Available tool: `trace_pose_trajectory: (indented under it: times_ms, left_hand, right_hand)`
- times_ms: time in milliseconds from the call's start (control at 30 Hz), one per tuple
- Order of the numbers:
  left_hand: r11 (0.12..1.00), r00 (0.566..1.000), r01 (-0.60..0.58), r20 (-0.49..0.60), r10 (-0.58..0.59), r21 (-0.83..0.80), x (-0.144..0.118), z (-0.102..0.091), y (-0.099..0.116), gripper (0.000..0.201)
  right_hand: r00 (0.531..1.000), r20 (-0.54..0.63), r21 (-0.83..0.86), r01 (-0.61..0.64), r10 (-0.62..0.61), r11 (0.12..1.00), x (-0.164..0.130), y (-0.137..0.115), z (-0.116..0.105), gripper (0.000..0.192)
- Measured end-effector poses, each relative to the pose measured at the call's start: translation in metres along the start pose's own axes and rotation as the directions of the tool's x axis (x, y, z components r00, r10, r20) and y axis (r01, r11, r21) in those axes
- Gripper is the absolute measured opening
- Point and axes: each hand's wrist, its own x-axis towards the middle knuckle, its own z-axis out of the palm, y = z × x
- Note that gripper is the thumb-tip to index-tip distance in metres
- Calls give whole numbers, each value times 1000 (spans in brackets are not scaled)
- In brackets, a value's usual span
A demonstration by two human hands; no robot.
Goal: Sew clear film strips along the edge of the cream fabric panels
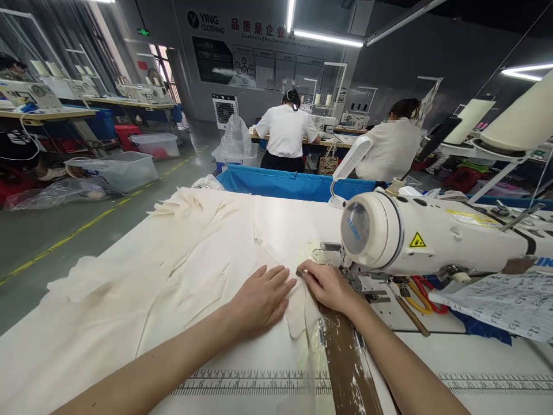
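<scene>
On the floor (181, 199), ten o'clock: two clear bins (135, 174), red inside one; your left grip (263, 300) lies flat, right grip (326, 285) pinches a dark piece (299, 272).

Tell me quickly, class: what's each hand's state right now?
Left hand: open, palm down at the pale fabric.
Right hand: closed, apparently pinching a small dark item, too small to identify.
</scene>
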Motion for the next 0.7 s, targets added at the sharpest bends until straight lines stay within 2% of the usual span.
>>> trace_pose_trajectory:
  times_ms: [400, 700]
  left_hand:
    - [1000, 1000, -8, 2, 8, 15, 1, 2, -3, 41]
    - [1000, 1000, -17, 7, 17, 12, 0, 1, -5, 39]
  right_hand:
    - [1000, 3, -115, 3, -2, 993, 2, -3, 5, 23]
    - [999, -14, -162, -32, 30, 986, -20, -6, -7, 23]
